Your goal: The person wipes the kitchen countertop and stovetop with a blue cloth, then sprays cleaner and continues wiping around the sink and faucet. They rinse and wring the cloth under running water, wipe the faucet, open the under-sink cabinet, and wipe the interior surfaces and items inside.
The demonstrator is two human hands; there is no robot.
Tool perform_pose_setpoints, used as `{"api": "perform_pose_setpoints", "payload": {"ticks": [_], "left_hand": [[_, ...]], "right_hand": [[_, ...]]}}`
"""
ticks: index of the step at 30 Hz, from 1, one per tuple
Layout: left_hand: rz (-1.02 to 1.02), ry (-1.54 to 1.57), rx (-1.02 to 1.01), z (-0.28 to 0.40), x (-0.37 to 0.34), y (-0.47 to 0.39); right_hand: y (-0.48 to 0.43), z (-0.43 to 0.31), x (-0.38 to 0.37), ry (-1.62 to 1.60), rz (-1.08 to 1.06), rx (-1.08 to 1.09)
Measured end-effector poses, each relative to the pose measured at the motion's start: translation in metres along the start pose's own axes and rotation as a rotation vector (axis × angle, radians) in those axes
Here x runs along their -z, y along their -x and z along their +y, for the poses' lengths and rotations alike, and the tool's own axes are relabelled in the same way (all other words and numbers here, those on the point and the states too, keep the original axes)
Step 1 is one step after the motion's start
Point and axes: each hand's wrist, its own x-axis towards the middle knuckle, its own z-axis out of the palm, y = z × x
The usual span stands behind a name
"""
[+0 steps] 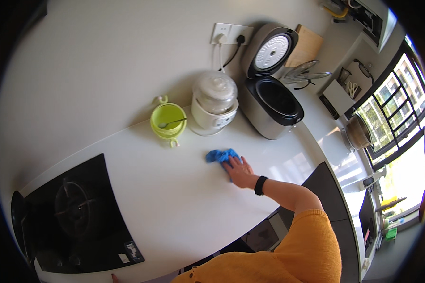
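Observation:
My right hand [240, 172] lies over a crumpled blue cloth [219, 155] on the white countertop [170, 198], its fingers pressing the cloth down. Part of the cloth is hidden under the palm. A black band circles that wrist. Of my left hand [114, 278] just a fingertip shows at the bottom edge, near the counter's front; the rest is out of view. Beyond the cloth stands a small white electric cooker [212, 115] with a clear domed lid. A rice cooker [269, 109] with its lid raised is to its right.
A lime-green two-handled pot [168, 120] with a spoon inside stands near the wall. The black gas hob [81, 219] takes up the left end. Two plugs sit in the wall socket [230, 33]. Glass lids [306, 73] and a wooden board [304, 46] lean in the corner.

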Motion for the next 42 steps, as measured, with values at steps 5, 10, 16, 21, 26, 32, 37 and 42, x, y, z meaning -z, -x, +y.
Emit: {"api": "perform_pose_setpoints", "payload": {"ticks": [5, 10, 16, 21, 26, 32, 37, 42], "left_hand": [[-0.142, 0.123, -0.087, 0.0, -0.011, 0.05], [-0.34, -0.165, 0.088, 0.012, -0.069, 0.15], [-0.173, -0.162, 0.188, 0.012, -0.137, 0.198], [-0.158, -0.152, 0.115, -0.014, -0.131, 0.171], [-0.215, -0.148, 0.078, -0.013, -0.128, 0.174], [-0.201, -0.212, 0.154, 0.013, -0.139, 0.204], [-0.142, -0.281, 0.174, 0.003, -0.137, 0.191], [-0.124, -0.23, 0.16, -0.034, -0.125, 0.141]], "right_hand": [[-0.026, 0.102, -0.021, -0.128, 0.032, -0.116], [-0.102, 0.133, -0.024, -0.214, 0.098, -0.3], [-0.051, 0.162, -0.04, -0.26, 0.133, -0.009], [0.078, 0.244, -0.063, -0.178, 0.159, 0.079], [0.114, 0.355, -0.079, -0.261, 0.079, -0.416], [0.1, 0.359, -0.096, -0.287, 0.141, -0.5], [0.093, 0.229, -0.092, -0.153, 0.01, -0.154], [0.084, 0.013, -0.069, -0.286, 0.118, 0.276]]}}
